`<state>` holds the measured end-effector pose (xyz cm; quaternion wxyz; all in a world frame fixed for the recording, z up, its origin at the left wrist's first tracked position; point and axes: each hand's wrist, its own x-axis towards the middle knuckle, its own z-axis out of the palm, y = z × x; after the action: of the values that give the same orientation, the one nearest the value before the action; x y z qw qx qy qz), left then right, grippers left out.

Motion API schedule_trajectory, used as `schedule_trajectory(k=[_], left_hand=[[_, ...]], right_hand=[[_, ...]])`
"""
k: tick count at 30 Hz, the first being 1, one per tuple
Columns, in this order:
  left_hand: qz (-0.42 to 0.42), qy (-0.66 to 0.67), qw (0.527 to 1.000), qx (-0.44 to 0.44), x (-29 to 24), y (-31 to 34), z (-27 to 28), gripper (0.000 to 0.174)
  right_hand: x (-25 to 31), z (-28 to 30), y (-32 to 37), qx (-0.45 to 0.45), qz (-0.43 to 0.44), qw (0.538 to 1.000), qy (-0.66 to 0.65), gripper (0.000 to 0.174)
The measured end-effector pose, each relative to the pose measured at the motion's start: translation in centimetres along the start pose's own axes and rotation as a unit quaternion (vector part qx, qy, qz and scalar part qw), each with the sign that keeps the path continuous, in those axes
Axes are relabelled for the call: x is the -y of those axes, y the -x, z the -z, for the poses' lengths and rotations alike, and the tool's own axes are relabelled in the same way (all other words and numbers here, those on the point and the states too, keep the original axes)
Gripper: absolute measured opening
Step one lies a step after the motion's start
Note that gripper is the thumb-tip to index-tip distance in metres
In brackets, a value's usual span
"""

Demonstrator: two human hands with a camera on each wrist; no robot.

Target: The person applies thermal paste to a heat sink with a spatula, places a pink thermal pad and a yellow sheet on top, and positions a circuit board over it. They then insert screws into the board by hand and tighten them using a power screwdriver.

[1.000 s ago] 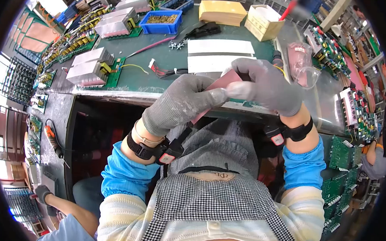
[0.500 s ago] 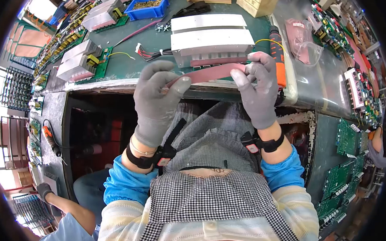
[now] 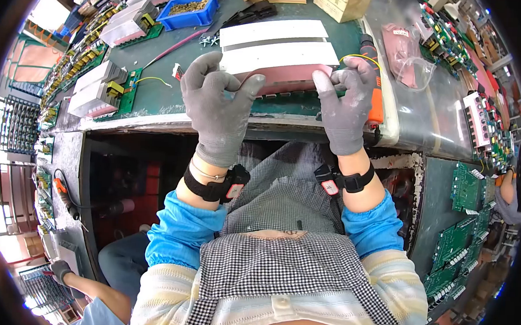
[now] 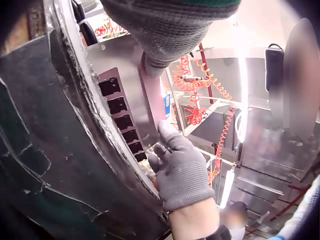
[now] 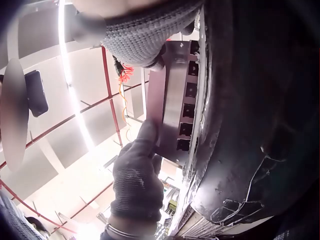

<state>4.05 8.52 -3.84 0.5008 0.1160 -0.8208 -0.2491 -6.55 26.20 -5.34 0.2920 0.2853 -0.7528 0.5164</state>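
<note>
A pink flexible strip [image 3: 287, 76] stretches between my two grey-gloved hands, along the front upper edge of a silver metal heatsink block [image 3: 277, 53]. My left hand [image 3: 219, 105] pinches the strip's left end between thumb and fingers. At the opposite end, my right hand [image 3: 347, 108] holds it the same way, thumb toward me. In the left wrist view the strip [image 4: 155, 97] runs lengthwise over the metal face, above a row of black components [image 4: 117, 105] set against pink backing. Green circuit board shows beneath the heatsink.
An orange-and-black screwdriver [image 3: 374, 106] lies just right of my right hand. Another heatsink assembly [image 3: 98, 91] stands on the left, with a blue bin of small brass-coloured parts [image 3: 188, 9] behind. A pink bag [image 3: 400, 55] lies at the right. The bench edge [image 3: 280, 121] runs in front.
One second ago my hands were close together with the strip between them. They have since spread apart, stretching it out, and moved forward so it now lies against the heatsink's front.
</note>
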Motion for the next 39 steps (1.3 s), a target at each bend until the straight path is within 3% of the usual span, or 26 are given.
schedule_trajectory(k=[5,8,11,14,18,22,32,35,37,39], left_hand=[[-0.005,-0.042,0.999,-0.029,0.6,-0.1,-0.2,0.047],[0.107,0.056,0.993,-0.012,0.5,-0.4,-0.3,0.067],[0.165,0.048,0.983,0.060,1.1,-0.9,0.0,0.083],[0.172,0.077,0.975,0.114,1.4,-1.7,0.5,0.088],[0.171,0.135,0.964,0.153,2.3,-2.2,0.7,0.090],[0.247,0.200,0.929,0.188,2.2,-3.0,0.9,0.094],[0.297,0.329,0.869,0.219,2.1,-3.6,1.9,0.096],[0.295,0.385,0.848,0.213,2.1,-3.3,2.2,0.095],[0.300,0.431,0.825,0.209,1.6,-3.1,2.7,0.096],[0.248,0.372,0.870,0.208,1.4,-2.6,2.5,0.101]], right_hand=[[-0.4,-0.1,-0.2,-0.010,-0.024,1.000,0.000,0.034],[-1.6,-0.1,-0.2,0.008,-0.082,0.995,-0.057,0.037],[-1.2,-0.1,-0.3,0.011,-0.176,0.964,-0.197,0.036],[-0.4,-0.4,-0.6,-0.014,-0.206,0.930,-0.305,0.033],[-0.9,0.2,-0.8,0.041,-0.201,0.964,-0.168,0.031],[-0.8,0.1,-1.0,0.024,-0.202,0.957,-0.207,0.031],[-0.9,0.2,-0.8,0.031,-0.207,0.950,-0.233,0.035],[0.3,0.2,-0.5,-0.027,-0.063,0.995,-0.067,0.053],[2.1,0.3,-1.1,-0.007,0.049,0.998,0.046,0.083],[3.3,-0.6,-1.4,0.017,0.087,0.993,0.075,0.105]])
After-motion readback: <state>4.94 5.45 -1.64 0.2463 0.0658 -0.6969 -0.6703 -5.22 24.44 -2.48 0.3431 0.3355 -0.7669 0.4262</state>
